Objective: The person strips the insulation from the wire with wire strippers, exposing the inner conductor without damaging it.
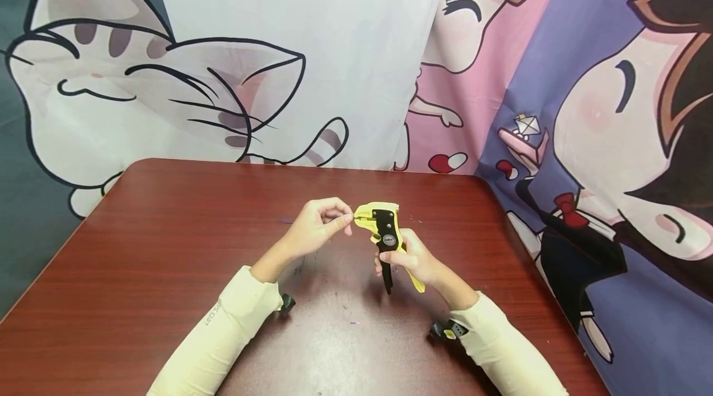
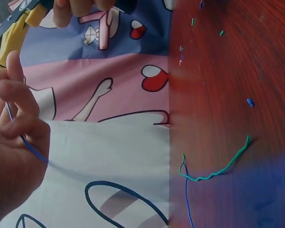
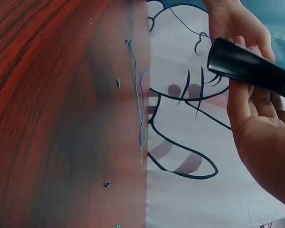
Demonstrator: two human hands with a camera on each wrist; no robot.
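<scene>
My left hand [image 1: 321, 224] pinches a thin blue wire [image 2: 35, 153] between thumb and fingertips, and the wire trails back past the palm. Those fingertips are right at the nose of a yellow and black wire stripper [image 1: 384, 229]. My right hand [image 1: 414, 257] grips the stripper by its handles, which point down toward the table. In the right wrist view the black handle [image 3: 249, 69] crosses in front of the fingers. The wire's tip is hidden at the stripper's nose.
On the brown table [image 1: 167, 272] lie a loose green wire [image 2: 216, 175] and a blue-purple wire [image 3: 142, 85] beside it. Several short insulation scraps are scattered about, among them a blue bit [image 2: 250, 102] and a green bit [image 3: 118, 83]. A cartoon-printed curtain [image 1: 362, 74] hangs behind the table.
</scene>
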